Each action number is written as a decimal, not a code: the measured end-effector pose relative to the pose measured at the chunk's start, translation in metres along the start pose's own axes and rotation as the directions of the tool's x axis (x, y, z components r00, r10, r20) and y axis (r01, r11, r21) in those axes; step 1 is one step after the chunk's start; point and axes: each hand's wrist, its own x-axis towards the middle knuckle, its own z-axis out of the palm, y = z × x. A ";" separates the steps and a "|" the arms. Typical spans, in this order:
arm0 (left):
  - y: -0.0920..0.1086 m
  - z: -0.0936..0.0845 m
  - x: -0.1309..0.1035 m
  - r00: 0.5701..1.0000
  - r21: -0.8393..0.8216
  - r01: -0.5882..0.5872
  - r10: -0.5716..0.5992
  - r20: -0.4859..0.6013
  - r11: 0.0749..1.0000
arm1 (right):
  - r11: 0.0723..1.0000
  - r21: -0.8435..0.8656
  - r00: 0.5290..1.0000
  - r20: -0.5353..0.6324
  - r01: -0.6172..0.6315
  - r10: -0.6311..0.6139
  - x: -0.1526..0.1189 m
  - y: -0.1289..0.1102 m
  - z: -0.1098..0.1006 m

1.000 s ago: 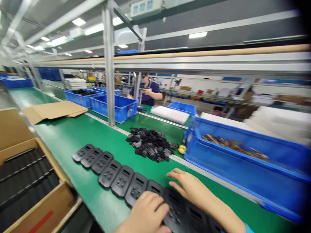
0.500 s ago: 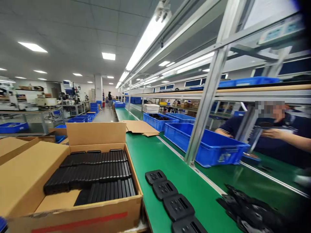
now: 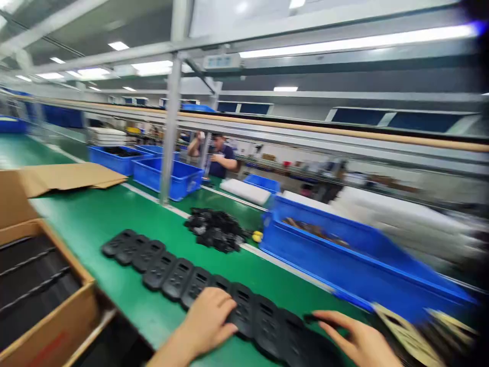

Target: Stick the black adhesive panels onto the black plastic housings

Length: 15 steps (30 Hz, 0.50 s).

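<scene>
A row of black plastic covers (image 3: 176, 279) with slots and button holes runs diagonally along the green bench, each one touching or overlapping its neighbour. Over the middle of this row rests my left hand (image 3: 208, 318), its thumb apart from its bent fingers, touching the covers and hiding part of one. My right hand (image 3: 357, 339) is at the near right end of the row. Its fingertips close on a small black part (image 3: 311, 318), which is blurred. Further back lies a heap of black parts (image 3: 216, 229).
An open cardboard box (image 3: 82, 311) of black pieces stands at left. Flat cardboard sheets (image 3: 69, 176) lie behind it. A long blue bin (image 3: 344, 265) sits at right, beside tan pieces (image 3: 407, 334). A metal post (image 3: 171, 127) rises mid-bench. A co-worker (image 3: 225, 155) is across the line.
The view has swung right, away from the cardboard box. Both my hands have come into sight over the row of covers, and more of the row shows.
</scene>
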 end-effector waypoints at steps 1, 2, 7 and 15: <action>-0.002 -0.001 -0.001 1.000 -0.048 0.008 -0.009 -0.006 0.999 | 0.998 0.026 0.998 0.046 -0.054 0.053 -0.022 0.000 -0.011; -0.005 -0.001 -0.001 1.000 -0.056 0.008 -0.008 -0.009 0.998 | 0.994 0.059 0.993 0.074 -0.096 0.092 -0.039 -0.002 -0.017; -0.021 0.005 -0.007 0.998 -0.013 -0.045 0.045 -0.039 0.999 | 0.983 0.074 0.986 0.027 -0.166 0.165 -0.079 -0.014 -0.009; -0.023 0.009 -0.006 0.997 0.051 -0.070 0.071 -0.028 0.996 | 0.970 0.153 0.981 0.061 -0.189 0.182 -0.095 -0.013 0.004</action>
